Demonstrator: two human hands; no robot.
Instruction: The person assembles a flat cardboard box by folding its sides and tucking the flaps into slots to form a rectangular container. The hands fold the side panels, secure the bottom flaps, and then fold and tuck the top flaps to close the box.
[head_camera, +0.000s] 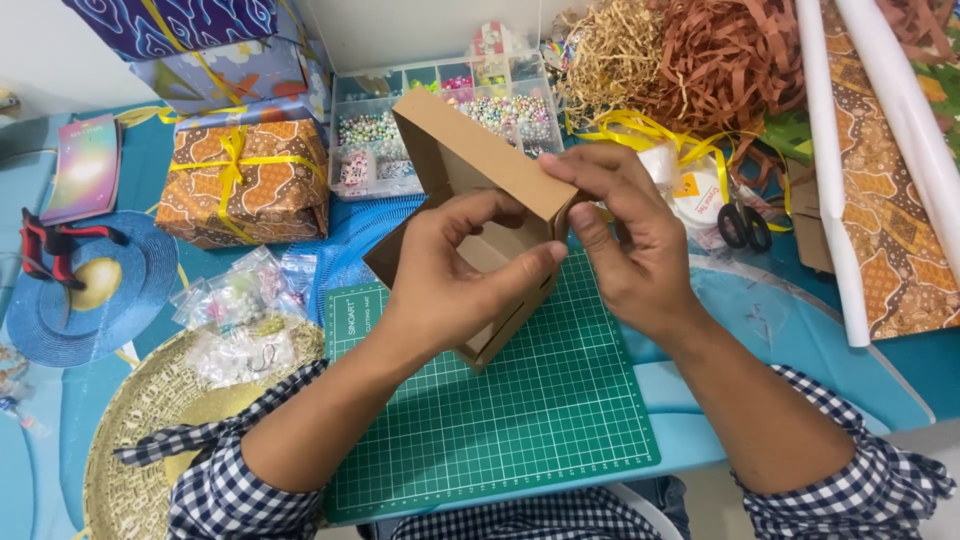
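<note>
Presently, a brown cardboard box (470, 170), open and only partly folded up, is held tilted above the green cutting mat (500, 400) at the middle of the table. The left hand (450, 265) is placed against the box's open side, with its fingers curled inside and the thumb pressed along the lower front edge; a firm hold on the cardboard is observed. The right hand (625, 235) is closed over the box's right corner, the thumb and forefinger being pinched on the upper flap (the fingertips of the two hands nearly meet at that corner). Both forearms are covered by rolled-up checked sleeves.

Behind the box, a clear compartment tray of beads (440, 125) is noted, just beside a wrapped gift with yellow ribbon (245, 180), on which further wrapped parcels are stacked. To the left of the mat, small clear bags of beads (240, 320) are seen lying on a woven straw tray (150, 430). To the right of the box, black-handled scissors (745, 225) are found near a loose yellow ribbon (640, 130), with shredded paper filling (690, 55) behind and white paper rolls (870, 130) well apart at the far right
</note>
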